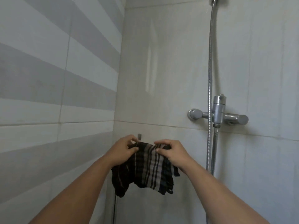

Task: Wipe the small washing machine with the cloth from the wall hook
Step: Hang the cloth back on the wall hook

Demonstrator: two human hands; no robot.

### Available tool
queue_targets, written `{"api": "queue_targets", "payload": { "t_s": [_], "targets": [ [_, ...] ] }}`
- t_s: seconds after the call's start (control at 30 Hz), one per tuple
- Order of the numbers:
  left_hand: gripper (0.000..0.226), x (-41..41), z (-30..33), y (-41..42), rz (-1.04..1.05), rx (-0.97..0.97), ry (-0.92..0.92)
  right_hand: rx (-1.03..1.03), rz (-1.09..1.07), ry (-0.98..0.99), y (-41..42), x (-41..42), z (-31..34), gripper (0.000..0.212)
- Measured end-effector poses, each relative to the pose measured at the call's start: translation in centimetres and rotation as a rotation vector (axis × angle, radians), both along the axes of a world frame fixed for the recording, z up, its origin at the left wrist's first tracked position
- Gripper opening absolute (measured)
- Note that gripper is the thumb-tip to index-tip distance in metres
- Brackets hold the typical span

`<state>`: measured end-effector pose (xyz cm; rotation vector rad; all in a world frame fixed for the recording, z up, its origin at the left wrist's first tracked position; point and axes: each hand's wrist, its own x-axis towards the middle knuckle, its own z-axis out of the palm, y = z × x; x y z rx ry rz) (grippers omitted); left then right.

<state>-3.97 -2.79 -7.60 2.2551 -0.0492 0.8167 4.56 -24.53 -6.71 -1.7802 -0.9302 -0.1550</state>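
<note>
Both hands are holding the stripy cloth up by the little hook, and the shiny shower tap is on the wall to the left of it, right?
Not quite. The head view shows the shower tap to the right of the cloth, not left. The rest holds: left hand and right hand both grip it by the hook.

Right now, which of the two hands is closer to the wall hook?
The left hand, gripping the striped cloth just below the hook; the right hand grips it farther toward the shower hose.

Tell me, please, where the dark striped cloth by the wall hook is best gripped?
Grip the dark striped cloth along its bunched top edge, from the front, as the left hand and right hand pinch it; the rest hangs limp below the small metal hook.
</note>
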Motion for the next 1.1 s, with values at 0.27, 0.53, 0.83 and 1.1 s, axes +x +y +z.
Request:
{"api": "queue_targets", "payload": {
  "t_s": [0.27, 0.53, 0.83, 1.1],
  "targets": [
    [0.010, 7.9, 0.8, 5.0, 0.226, 0.218, -0.284, -0.154, -0.226, -0.574, 6.8, 7.4, 1.4, 0.029],
    [0.014, 10.4, -5.2, 5.6, 0.276, 0.175, -0.429, -0.291, -0.449, -1.011, 8.7, 10.1, -4.4, 0.040],
    [0.040, 7.5, -11.2, 2.9, 0.186, -0.132, -0.337, -0.438, -0.450, -0.804, 8.1, 6.8, -9.3, 0.061],
    [0.055, 5.3, -11.2, 1.1, 0.161, -0.136, -0.172, -0.585, -0.479, -0.595, 5.2, 2.5, -9.4, 0.074]
  ]
}}
